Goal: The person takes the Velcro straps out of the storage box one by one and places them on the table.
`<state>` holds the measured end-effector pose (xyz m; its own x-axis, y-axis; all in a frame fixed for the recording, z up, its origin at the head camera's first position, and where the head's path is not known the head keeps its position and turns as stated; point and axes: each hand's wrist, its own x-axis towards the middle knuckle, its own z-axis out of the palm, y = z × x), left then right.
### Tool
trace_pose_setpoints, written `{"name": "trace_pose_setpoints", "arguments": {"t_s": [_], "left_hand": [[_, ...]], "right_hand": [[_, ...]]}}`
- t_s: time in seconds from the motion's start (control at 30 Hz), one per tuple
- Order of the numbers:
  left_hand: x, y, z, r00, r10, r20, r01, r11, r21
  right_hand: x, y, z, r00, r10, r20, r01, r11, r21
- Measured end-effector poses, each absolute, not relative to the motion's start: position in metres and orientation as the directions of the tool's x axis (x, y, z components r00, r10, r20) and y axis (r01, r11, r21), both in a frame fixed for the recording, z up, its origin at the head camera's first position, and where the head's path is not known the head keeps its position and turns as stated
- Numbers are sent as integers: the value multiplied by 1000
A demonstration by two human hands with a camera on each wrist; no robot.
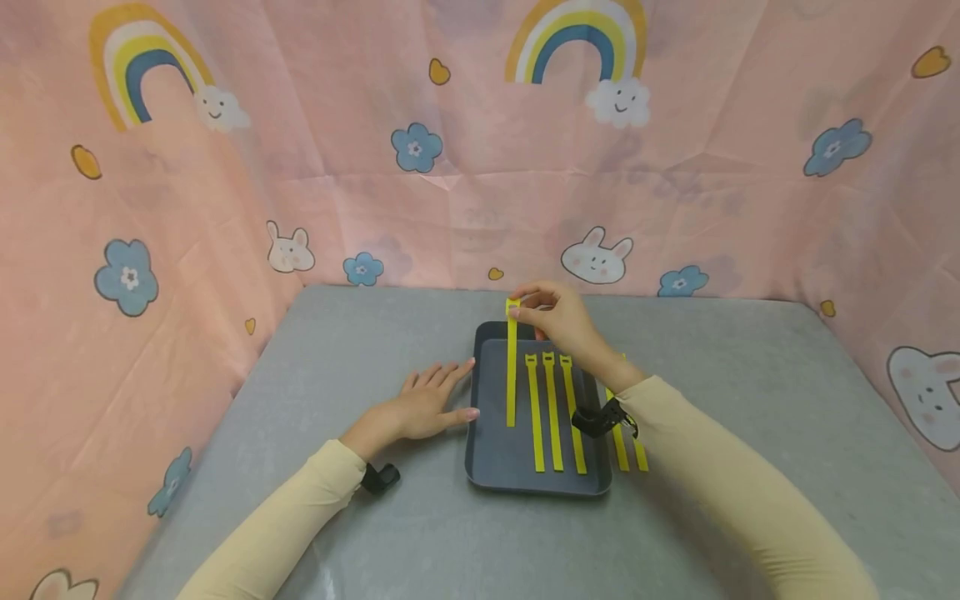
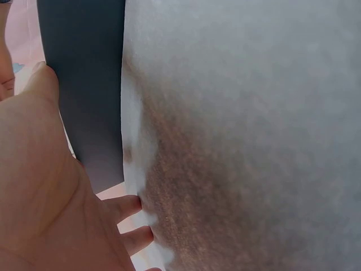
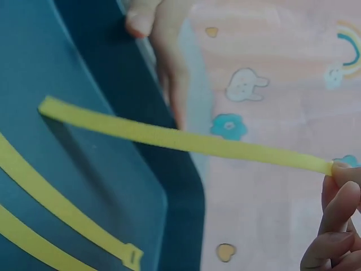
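Three yellow straps (image 1: pixel 553 412) lie in the gray tray (image 1: pixel 491 454), right grip (image 1: pixel 566 321) pinching another strap (image 1: pixel 512 367), left grip (image 1: pixel 427 410) spread.

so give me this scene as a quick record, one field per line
tray: dark grey, on a grey table
tray straps: three, yellow, side by side lengthwise
right grip: pinches another yellow strap by its slotted end, over the tray
left grip: fingers extended, at the tray's left edge
outside straps: two lower ends show right of the tray, rest partly hidden
backdrop: pink printed cloth
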<state>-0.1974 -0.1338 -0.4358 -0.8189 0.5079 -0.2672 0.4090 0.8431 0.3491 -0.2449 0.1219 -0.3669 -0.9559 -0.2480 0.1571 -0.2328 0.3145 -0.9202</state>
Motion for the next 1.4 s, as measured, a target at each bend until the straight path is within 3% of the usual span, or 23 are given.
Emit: {"name": "trace_pose_setpoints", "arguments": {"t_s": [0.67,1.13,1.4], "left_hand": [[-197,-134,-437,-818,517,-250,420,836,352],[-197,-133,-436,-822,510,-252,412,839,354],[-201,-135,-446,-820,512,-256,413,839,355]], "right_hand": [[-231,159,-315,-919,-181,349,-379,174,-909],[-226,217,-297,-924,-62,377,-380,240,-893],[-218,249,-301,-944,-30,330,-315,386,-867]]}}
